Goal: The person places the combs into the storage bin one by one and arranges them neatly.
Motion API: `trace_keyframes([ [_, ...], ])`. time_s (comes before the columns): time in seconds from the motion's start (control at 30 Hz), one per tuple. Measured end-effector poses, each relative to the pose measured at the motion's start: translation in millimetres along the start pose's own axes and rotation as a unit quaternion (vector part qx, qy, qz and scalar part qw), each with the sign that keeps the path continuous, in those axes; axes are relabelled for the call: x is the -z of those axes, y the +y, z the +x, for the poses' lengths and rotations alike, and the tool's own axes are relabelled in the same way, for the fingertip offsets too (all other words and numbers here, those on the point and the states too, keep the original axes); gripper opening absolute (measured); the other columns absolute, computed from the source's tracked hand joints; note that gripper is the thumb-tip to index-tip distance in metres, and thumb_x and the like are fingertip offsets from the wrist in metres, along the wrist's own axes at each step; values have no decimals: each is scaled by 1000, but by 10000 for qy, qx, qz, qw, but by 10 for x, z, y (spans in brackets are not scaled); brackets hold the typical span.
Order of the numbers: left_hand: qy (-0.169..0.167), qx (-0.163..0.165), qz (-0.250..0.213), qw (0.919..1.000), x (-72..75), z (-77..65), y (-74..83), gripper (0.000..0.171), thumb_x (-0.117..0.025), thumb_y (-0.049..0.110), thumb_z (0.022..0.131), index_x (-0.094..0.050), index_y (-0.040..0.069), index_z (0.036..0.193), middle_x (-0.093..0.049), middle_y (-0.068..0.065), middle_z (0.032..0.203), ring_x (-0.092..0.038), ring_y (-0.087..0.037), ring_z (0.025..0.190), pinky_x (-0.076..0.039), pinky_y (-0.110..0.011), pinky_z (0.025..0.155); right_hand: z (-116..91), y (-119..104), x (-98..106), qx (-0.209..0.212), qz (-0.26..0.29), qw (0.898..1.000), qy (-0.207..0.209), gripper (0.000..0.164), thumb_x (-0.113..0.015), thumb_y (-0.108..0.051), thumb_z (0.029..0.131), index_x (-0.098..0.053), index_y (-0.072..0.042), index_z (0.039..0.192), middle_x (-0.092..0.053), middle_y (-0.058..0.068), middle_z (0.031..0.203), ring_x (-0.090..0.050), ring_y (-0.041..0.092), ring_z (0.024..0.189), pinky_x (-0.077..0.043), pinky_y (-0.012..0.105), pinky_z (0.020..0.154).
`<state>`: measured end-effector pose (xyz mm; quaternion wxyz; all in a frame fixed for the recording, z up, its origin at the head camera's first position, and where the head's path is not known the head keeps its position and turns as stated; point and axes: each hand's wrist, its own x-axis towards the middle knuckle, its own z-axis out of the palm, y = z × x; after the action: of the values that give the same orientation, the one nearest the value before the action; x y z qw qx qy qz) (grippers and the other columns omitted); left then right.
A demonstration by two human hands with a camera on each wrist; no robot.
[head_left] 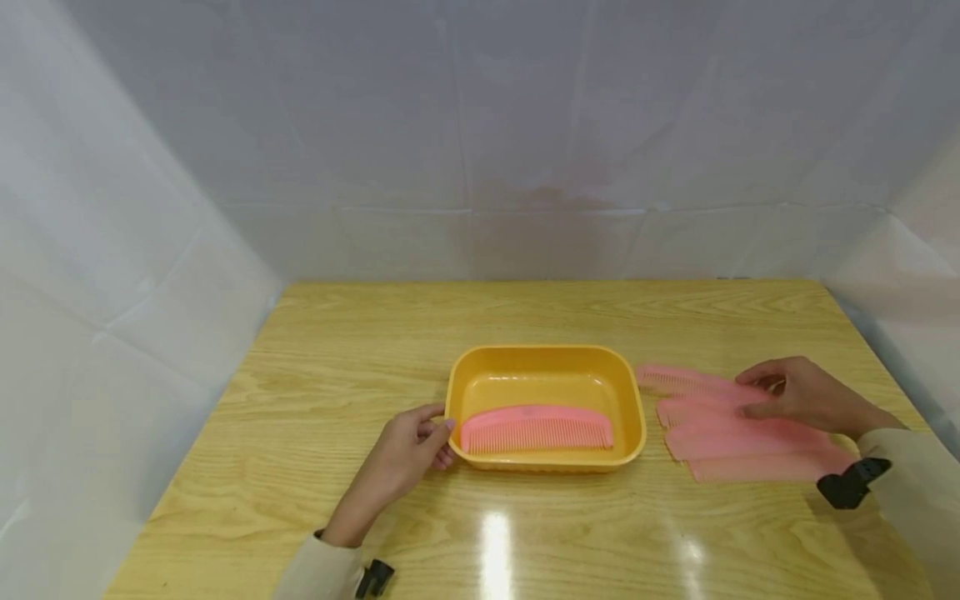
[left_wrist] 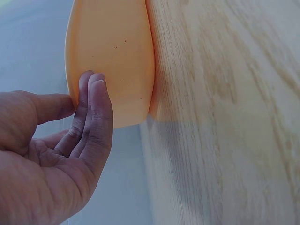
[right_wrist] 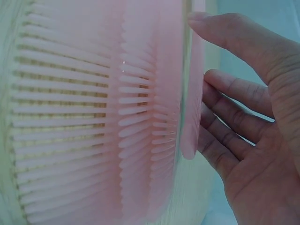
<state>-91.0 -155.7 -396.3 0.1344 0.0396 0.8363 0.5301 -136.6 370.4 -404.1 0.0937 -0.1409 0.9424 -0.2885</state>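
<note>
A yellow plastic tub (head_left: 547, 462) stands on the table, with one pink comb (head_left: 536, 417) lying along its near side, teeth toward me. My left hand (head_left: 408, 450) pinches the tub's left rim; in the left wrist view the thumb sits at the edge and the fingers lie along the outer wall (left_wrist: 122, 51). To the right, several pink combs (head_left: 757, 442) overlap in a fanned pile. Over the pile, my right hand (head_left: 806, 396) pinches a pink comb (right_wrist: 192, 126) between thumb and fingers. That comb stands edge-on in the right wrist view, beside the other combs' teeth.
The wooden table (head_left: 300, 375) carries the tub near its middle and the comb pile at its right. White sheeting (head_left: 465, 150) hangs behind and along both sides. Black wrist straps (head_left: 853, 483) show at both sleeves.
</note>
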Motion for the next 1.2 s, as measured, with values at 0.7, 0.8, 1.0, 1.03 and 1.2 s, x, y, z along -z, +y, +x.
trace_keyframes([
  [0.7, -67, -76, 23, 9999, 8, 3, -6, 44, -56, 9, 105, -48, -12, 142, -69, -8, 81, -69, -22, 71, -62, -35, 63, -15, -157, 115, -11, 64, 9993, 364, 48, -85, -26, 85, -70, 0, 123, -68, 16, 115, -60, 8, 88, -54, 26, 68],
  [0.8, -63, -72, 19, 10000, 9, 3, -4, 44, -55, 9, 105, -48, -12, 143, -69, -8, 81, -69, -22, 71, -62, -35, 63, -17, -184, 129, -5, 107, 9991, 412, 48, -85, -25, 85, -70, 0, 122, -67, 16, 115, -60, 8, 88, -54, 26, 68],
  [1.0, -53, -77, 37, 9999, 10, -8, 0, 44, -55, 9, 105, -47, -13, 142, -70, -8, 81, -69, -22, 71, -62, -35, 62, 17, -253, 136, 50, 167, 9987, 483, 46, -85, -24, 84, -71, -1, 121, -68, 14, 111, -59, 6, 85, -53, 26, 66],
  [1.03, -52, -79, 39, 9999, 11, -10, -1, 44, -56, 9, 105, -47, -13, 142, -69, -8, 81, -69, -22, 71, -62, -35, 62, 27, -268, 135, 67, 153, 9987, 487, 46, -86, -25, 84, -72, -2, 121, -68, 13, 110, -59, 6, 85, -53, 26, 66],
  [1.2, -60, -63, 30, 10000, 11, -3, -2, 44, -56, 9, 105, -47, -13, 143, -69, -7, 82, -69, -22, 71, -62, -35, 63, 72, -390, 128, 178, 80, 9986, 488, 44, -86, -26, 83, -73, -4, 118, -69, 9, 107, -60, 9, 85, -53, 27, 67],
])
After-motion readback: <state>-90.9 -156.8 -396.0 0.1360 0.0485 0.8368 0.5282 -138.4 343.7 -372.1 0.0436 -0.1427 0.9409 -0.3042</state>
